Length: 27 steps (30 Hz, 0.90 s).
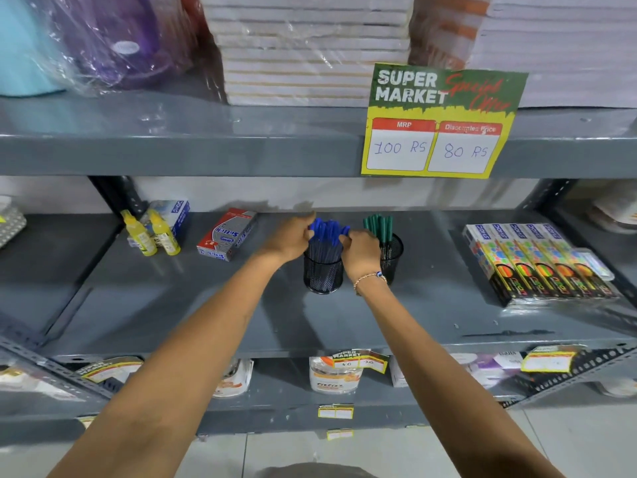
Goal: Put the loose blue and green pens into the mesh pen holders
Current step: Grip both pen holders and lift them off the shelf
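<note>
A bundle of blue pens (327, 236) stands upright in a black mesh pen holder (323, 276) at the middle of the grey shelf (172, 305). My left hand (291, 239) grips the bundle's left side near the caps. On the right side, my right hand (360, 251) closes on the same pens. Just right of it, several green pens (379, 226) stand in a second black mesh holder (393, 257), partly hidden behind my right hand.
Two yellow glue bottles (153, 232) and a red and grey staple box (225, 234) stand at the left of the shelf. Colourful pen packs (537, 262) lie at the right. An upper shelf edge with a price sign (437, 122) hangs above.
</note>
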Motion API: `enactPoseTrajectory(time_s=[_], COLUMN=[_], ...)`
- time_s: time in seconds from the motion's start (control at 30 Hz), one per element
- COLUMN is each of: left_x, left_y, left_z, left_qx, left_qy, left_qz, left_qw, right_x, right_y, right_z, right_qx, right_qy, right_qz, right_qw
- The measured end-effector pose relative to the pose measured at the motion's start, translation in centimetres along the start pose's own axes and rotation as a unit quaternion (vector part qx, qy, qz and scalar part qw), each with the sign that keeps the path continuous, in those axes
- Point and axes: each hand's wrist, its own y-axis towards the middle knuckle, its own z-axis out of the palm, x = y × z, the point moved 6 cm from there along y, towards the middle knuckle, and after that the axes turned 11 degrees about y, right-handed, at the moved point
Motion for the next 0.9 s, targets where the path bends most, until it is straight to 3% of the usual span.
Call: enactPoseTrajectory(time_s=[0.2, 0.4, 0.53, 0.9], left_x=[0.2, 1.3, 1.5, 1.1], left_y=[0.7, 1.6, 1.5, 1.2], left_z=[-0.5, -1.1, -0.9, -0.4], left_qx=[-0.046, -0.025, -0.017, -0.046], left_qy=[-0.051, -0.061, -0.096, 0.001], left_qz=[0.015, 0.01, 0.019, 0.02], left_qw=[0.998, 0.998, 0.995, 0.999], right_x=[0.6, 0.6, 0.5, 1.1], right_y=[0.8, 1.3, 1.5, 1.8], right_z=[0.0, 0.5, 0.6, 1.0], right_qx=[-0.033, -0.015, -0.006, -0.008], right_qy=[0.014, 0.103, 0.081, 0.036], right_qz=[-0.036, -0.034, -0.05, -0.093], right_qw=[0.999, 0.994, 0.995, 0.995])
